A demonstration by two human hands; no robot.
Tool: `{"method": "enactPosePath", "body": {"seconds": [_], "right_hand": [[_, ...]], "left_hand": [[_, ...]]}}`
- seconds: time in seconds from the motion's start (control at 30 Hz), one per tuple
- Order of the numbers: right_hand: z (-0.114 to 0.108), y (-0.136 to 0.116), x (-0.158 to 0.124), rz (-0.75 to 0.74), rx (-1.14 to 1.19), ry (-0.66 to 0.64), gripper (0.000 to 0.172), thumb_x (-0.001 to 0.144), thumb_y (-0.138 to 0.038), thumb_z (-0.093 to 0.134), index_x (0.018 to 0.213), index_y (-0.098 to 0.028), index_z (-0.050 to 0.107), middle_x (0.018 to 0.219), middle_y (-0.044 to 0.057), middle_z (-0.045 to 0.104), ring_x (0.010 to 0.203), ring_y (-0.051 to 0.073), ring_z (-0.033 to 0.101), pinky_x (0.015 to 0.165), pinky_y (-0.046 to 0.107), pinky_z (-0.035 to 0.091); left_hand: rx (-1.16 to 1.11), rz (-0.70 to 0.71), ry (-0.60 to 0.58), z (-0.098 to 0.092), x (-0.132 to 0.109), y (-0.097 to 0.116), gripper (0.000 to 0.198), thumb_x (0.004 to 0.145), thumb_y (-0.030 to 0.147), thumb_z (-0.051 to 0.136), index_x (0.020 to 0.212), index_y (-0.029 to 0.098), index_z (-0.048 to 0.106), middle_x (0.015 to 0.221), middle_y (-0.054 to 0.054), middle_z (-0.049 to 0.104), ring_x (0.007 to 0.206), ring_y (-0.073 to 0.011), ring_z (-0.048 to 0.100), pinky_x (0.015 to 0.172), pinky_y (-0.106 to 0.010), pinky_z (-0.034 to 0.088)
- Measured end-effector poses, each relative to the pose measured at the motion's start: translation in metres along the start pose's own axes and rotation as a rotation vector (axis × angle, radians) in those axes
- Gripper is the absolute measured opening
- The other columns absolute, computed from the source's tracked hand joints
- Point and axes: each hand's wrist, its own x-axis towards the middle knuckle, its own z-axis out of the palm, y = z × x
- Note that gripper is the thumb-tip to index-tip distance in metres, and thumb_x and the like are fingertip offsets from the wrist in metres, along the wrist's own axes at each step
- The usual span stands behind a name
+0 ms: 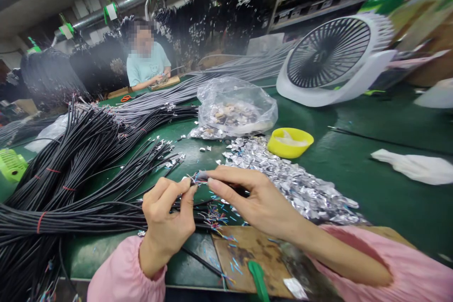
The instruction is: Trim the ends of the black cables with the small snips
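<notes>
My left hand (168, 217) pinches the stripped end of a black cable (193, 181) between thumb and forefinger, above the table. Thin coloured wires (201, 180) stick out of that end. On them close the thumb and forefinger of my right hand (260, 203); the forefinger's tip wears a greyish cover. Just below both hands lie more bared wire ends (215, 214) from a bundle of black cables (88, 217) tied with red bands. Most of the held cable is hidden behind my left hand.
Silvery foil scraps (283, 179) are heaped beyond my right hand, beside a yellow bowl (292, 148) and a clear plastic bag (237, 104). A white fan (329, 61) stands right. A green-handled tool (258, 281) lies on a worn board (240, 255). Across the table sits a person (148, 63).
</notes>
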Motion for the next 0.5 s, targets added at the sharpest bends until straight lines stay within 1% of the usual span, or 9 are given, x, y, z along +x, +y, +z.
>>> {"method": "enactPosePath", "body": {"seconds": [0.1,0.23,0.3,0.4,0.5], "right_hand": [[0.000,0.000,0.001,-0.011,-0.009,0.008,0.027,0.087,-0.029,0.048,0.079,-0.018,0.071,0.061,0.003,0.064,0.054,0.013,0.057,0.049,0.024,0.047],[0.001,0.001,0.000,-0.044,-0.055,0.059,0.025,0.087,-0.027,0.049,0.079,-0.019,0.072,0.061,0.003,0.064,0.056,0.014,0.059,0.050,0.024,0.047],[0.001,0.002,-0.001,-0.066,-0.086,0.082,0.025,0.087,-0.026,0.048,0.080,-0.019,0.072,0.062,0.003,0.064,0.056,0.014,0.059,0.050,0.025,0.047],[0.002,0.001,-0.003,-0.105,-0.130,0.110,0.023,0.086,-0.023,0.049,0.082,-0.018,0.071,0.066,0.004,0.067,0.059,0.015,0.061,0.053,0.025,0.049],[0.002,0.000,-0.003,-0.126,-0.141,0.113,0.021,0.085,-0.020,0.050,0.081,-0.017,0.070,0.067,0.005,0.068,0.059,0.014,0.061,0.054,0.025,0.050]], "left_hand": [[-0.003,-0.053,-0.014,0.000,0.001,0.001,0.010,0.077,0.012,0.062,0.082,0.020,0.064,0.068,0.002,0.060,0.058,-0.0089,0.055,0.053,-0.020,0.046],[-0.031,-0.223,-0.017,0.000,0.003,0.002,0.002,0.075,0.020,0.065,0.077,0.020,0.063,0.067,0.001,0.061,0.056,-0.0097,0.057,0.050,-0.020,0.045],[-0.086,-0.311,-0.043,-0.001,0.004,0.003,0.004,0.076,0.022,0.064,0.073,0.019,0.063,0.063,0.002,0.060,0.051,-0.0092,0.056,0.047,-0.019,0.044],[-0.224,-0.458,-0.163,-0.003,0.008,0.003,0.015,0.080,0.027,0.057,0.070,0.018,0.064,0.058,0.001,0.059,0.044,-0.0083,0.053,0.042,-0.019,0.041],[-0.434,-0.654,-0.344,-0.007,0.013,0.001,0.027,0.082,0.036,0.053,0.067,0.016,0.061,0.047,0.002,0.052,0.036,-0.0078,0.046,0.036,-0.019,0.035]]}}
